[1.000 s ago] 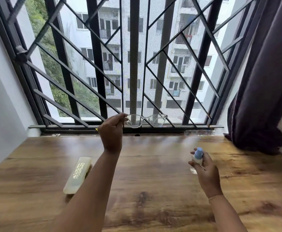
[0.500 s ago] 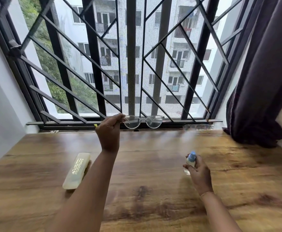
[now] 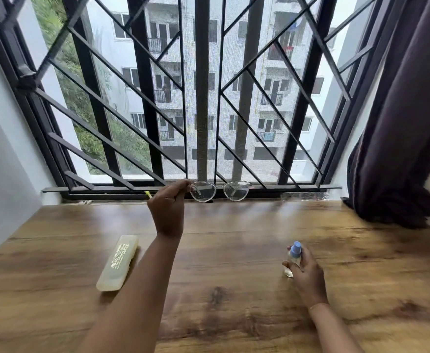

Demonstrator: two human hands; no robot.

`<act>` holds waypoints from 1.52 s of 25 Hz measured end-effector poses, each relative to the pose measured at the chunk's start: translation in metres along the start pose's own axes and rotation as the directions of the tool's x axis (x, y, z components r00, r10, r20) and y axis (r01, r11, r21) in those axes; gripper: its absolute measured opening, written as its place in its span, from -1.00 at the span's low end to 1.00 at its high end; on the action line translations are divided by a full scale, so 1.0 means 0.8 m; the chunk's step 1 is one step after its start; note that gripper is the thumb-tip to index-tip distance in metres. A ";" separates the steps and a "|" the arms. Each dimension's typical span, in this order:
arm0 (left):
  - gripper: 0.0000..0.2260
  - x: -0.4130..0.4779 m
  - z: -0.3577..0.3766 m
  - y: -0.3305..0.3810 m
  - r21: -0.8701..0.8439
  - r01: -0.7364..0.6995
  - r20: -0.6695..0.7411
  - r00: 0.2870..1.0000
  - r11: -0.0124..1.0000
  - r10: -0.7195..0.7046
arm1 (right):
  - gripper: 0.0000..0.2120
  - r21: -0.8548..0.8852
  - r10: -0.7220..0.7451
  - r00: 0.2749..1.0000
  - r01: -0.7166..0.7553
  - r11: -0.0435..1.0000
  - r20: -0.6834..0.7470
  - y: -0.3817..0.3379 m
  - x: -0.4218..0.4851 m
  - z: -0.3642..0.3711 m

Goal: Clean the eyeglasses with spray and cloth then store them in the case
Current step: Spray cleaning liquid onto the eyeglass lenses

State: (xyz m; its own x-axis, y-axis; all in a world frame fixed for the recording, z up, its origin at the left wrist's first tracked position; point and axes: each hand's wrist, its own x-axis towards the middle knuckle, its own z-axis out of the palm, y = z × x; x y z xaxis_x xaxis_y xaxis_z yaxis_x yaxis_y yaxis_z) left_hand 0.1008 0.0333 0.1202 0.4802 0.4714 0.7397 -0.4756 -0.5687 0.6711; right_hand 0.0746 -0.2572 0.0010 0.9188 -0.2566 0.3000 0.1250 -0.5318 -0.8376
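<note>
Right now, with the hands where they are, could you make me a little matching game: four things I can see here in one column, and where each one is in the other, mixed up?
Things
1. eyeglasses
2. spray bottle
3. case
4. curtain

Places
A. lying on the table
B. held up by the left hand in front of the window
C. hanging at the right side of the window
D. gripped in the right hand

Pairs: 1-B, 2-D, 3-A, 4-C
</note>
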 end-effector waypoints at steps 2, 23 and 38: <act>-0.87 -0.002 0.000 -0.001 0.007 -0.008 0.002 1.000 1.000 0.008 | -0.70 0.001 0.007 1.000 -0.007 1.000 -0.002 0.001 0.000 -0.001; -0.87 -0.016 -0.002 -0.006 0.005 -0.074 0.022 0.997 0.997 0.074 | -0.38 0.728 0.172 0.955 -0.296 0.618 0.242 -0.170 0.017 0.033; -0.79 -0.077 -0.001 -0.049 0.027 0.095 0.185 0.978 0.995 -0.098 | -0.72 0.740 0.175 0.892 -0.445 0.505 0.417 -0.117 0.011 0.058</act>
State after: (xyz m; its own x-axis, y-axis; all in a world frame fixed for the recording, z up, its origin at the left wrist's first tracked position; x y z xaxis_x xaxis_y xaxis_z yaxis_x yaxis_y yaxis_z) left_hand 0.0892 0.0274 0.0486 0.6526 0.3922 0.6483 -0.4078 -0.5393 0.7368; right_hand 0.0887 -0.1720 0.0609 0.9975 0.0143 -0.0695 -0.0687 0.4427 -0.8940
